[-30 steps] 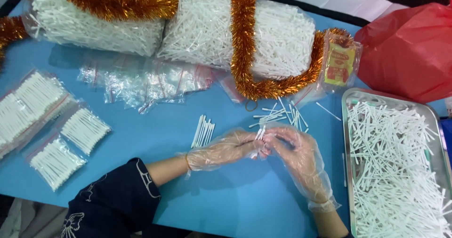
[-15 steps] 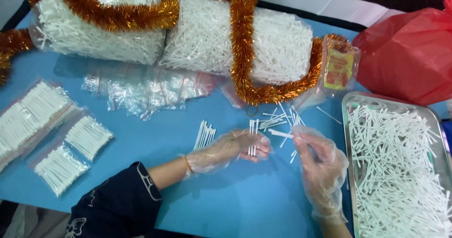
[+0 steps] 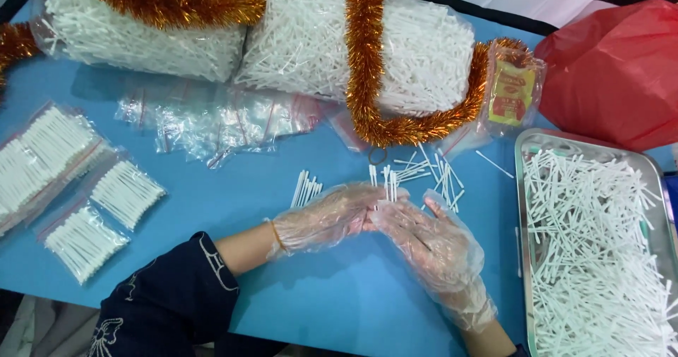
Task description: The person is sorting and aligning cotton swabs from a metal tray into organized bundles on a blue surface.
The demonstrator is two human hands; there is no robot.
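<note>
Both my hands wear clear plastic gloves over the blue table [image 3: 339,307]. My left hand [image 3: 325,219] grips a small bunch of white sticks [image 3: 385,182] that stands up from its fingertips. My right hand [image 3: 431,240] lies flat beside it, fingers stretched and thumb apart, its fingertips meeting the left hand's at the bunch. Loose white sticks [image 3: 434,173] lie scattered just beyond the hands. A short row of sticks [image 3: 305,187] lies to the left of the left hand.
A metal tray [image 3: 524,187] full of white sticks stands at the right. Two big bags of sticks [image 3: 424,53] wrapped in orange tinsel [image 3: 364,60] lie at the back. Empty small clear bags [image 3: 212,124] and filled packets [image 3: 123,194] lie at the left. A red bag [image 3: 614,67] sits at the far right.
My right hand went out to the loose sticks and has come back against the left hand. The left hand has kept its bunch and stayed in place.
</note>
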